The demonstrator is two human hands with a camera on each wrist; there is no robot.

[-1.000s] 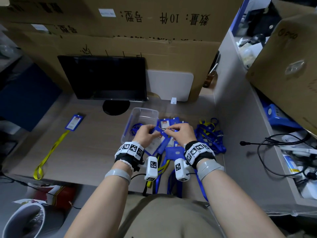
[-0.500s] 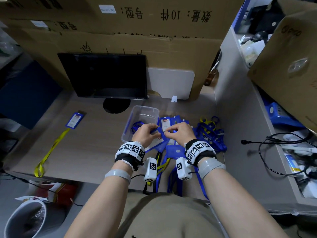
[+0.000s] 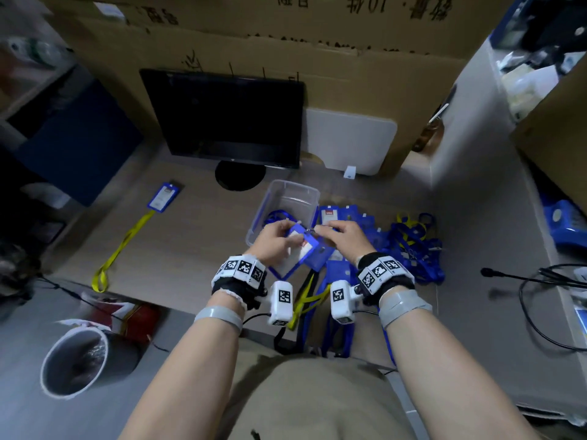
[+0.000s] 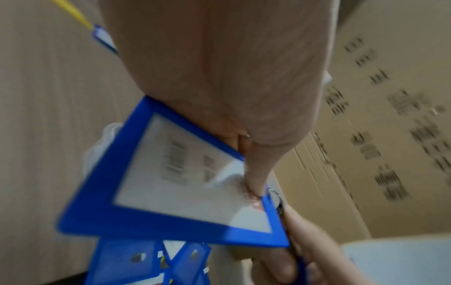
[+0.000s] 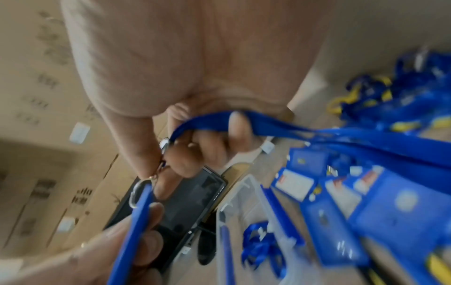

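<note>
Little has shifted since half a second back: both hands stay joined at the same spot, working the same joint. Left hand (image 3: 274, 241) grips the blue badge holder (image 3: 298, 255), thumb on the card face, held just above the counter (image 3: 190, 249) near its front edge. Right hand (image 3: 344, 238) pinches the metal clip (image 5: 136, 192) at the holder's top slot, with its other fingers curled round the blue strap (image 5: 268, 127). Likely failures:

- The clip is small and the pinch shallow, so a slip lets it spring shut half through the slot or pop off.
- Twisting the holder against the clip could tear the thin slot.
- The strap trails right over the loose holders (image 3: 341, 271), so a tug could drag some along.

Just beyond, the clear bin (image 3: 293, 188) sits under the hands, so a dropped holder would land among the straps in it. The lanyard heap (image 3: 413, 246) to the right could snag too. The monitor (image 3: 228, 119) is well clear.
</note>
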